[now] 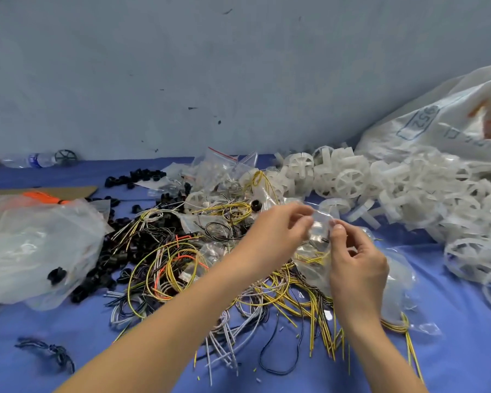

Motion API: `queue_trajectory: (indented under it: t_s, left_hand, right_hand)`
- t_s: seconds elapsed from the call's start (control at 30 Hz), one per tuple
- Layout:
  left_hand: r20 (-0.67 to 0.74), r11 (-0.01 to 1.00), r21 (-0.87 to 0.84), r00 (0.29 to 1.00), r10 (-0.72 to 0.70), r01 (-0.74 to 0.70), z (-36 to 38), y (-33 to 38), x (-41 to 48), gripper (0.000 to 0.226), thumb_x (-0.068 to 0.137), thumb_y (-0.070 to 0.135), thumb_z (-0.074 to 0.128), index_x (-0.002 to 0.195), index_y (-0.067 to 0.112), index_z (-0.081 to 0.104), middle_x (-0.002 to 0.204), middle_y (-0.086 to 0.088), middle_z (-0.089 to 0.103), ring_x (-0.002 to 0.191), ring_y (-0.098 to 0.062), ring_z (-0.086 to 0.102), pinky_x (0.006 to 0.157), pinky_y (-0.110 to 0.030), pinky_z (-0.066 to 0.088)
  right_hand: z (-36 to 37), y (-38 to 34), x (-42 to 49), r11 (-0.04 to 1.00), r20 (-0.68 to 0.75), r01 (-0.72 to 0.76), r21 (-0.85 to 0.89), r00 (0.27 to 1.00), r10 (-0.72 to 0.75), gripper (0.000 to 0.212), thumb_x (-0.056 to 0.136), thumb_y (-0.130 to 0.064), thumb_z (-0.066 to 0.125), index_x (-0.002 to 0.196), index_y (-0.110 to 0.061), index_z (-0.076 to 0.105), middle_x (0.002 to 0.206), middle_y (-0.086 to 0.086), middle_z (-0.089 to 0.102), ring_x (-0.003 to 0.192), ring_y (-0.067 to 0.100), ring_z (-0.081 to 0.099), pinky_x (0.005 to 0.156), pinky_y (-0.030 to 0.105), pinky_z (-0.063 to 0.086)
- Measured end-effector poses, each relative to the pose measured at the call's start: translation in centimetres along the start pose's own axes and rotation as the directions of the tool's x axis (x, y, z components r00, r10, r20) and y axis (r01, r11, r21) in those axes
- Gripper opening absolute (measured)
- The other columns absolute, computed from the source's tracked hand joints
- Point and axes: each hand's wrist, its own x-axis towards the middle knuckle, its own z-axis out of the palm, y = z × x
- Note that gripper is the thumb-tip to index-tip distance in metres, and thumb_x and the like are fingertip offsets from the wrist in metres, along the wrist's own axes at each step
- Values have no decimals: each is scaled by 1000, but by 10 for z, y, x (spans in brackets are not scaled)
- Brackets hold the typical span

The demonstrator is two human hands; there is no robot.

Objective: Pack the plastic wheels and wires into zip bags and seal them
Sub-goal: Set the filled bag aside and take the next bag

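A small clear zip bag (319,225) is held up between both hands above the wire pile. My left hand (278,225) pinches its top edge from the left, and my right hand (357,262) pinches it from the right. Yellow wire shows through the bag's lower part. Under the hands lies a tangle of yellow, white, black and orange wires (182,259). White plastic wheels (349,180) are heaped at the right. More filled zip bags (224,168) lie behind the wires.
A large white sack (437,120) spills wheels at the far right. A big clear plastic bag (31,245) lies at the left, with black round parts (114,259) beside it. A water bottle (37,159) lies by the wall. Blue cloth (68,336) covers the surface.
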Motion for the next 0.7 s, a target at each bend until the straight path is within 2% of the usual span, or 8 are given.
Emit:
queue_trajectory:
  t_s: [0.1,0.2,0.33,0.4,0.43,0.5,0.6,0.7]
  left_hand:
    - [-86,990,128,995,-42,53,-23,-29,9,24,100,26,52,120,19,63,97,13,66,83,6,62,71,-12,52]
    - [-176,957,236,976,-127,167,-46,-64,23,25,101,23,50,122,18,62,100,11,62,84,3,58,67,-10,45]
    - [-303,877,346,925,-231,333,-80,-104,54,28,102,22,44,124,14,60,90,11,60,80,-16,65,68,-34,57]
    - [-369,840,360,889,-270,405,-95,-123,71,28,102,20,43,122,12,60,84,13,57,68,-13,61,53,-28,48]
    - [-390,822,366,874,-289,436,-100,-131,77,28,102,18,42,121,11,60,86,9,59,65,-11,58,51,-23,42]
    - [-400,793,375,855,-329,480,-104,-145,89,28,102,18,41,121,10,61,98,0,64,69,-11,58,55,-24,41]
    - [-354,825,387,892,-280,412,-86,-148,104,26,102,19,42,118,13,62,98,-2,67,68,-11,59,57,-27,46]
    - [-207,899,432,978,17,75,-41,-125,120,22,99,21,48,115,19,63,108,3,64,87,-8,58,80,-23,48]
  right_hand:
    - [6,6,-1,1000,8,12,-22,1000,-12,21,98,-38,56,101,-29,75,61,-7,60,57,10,52,54,32,42]
    - [7,15,-2,999,24,17,-48,1000,-16,23,99,-40,55,104,-29,75,61,-8,58,57,8,51,53,28,39]
    - [8,24,-1,996,22,25,-88,999,-23,19,97,-37,57,100,-31,74,63,-10,60,62,9,55,63,35,45]
    - [11,27,2,992,40,43,-118,998,-39,18,97,-35,57,101,-30,74,72,-11,65,66,13,59,63,35,47]
    - [12,28,3,988,51,62,-139,997,-55,19,97,-34,56,103,-29,74,77,-9,67,69,14,60,64,36,49]
    - [14,30,7,981,58,99,-167,994,-90,22,98,-33,55,104,-24,74,81,-7,70,69,14,62,66,38,52]
    - [14,34,12,981,7,102,-166,995,-102,20,97,-34,56,101,-26,74,76,-11,67,65,9,58,70,46,54]
    - [12,36,15,982,-24,87,-169,995,-92,24,98,-42,51,101,-32,73,76,-15,66,67,7,58,78,55,53]
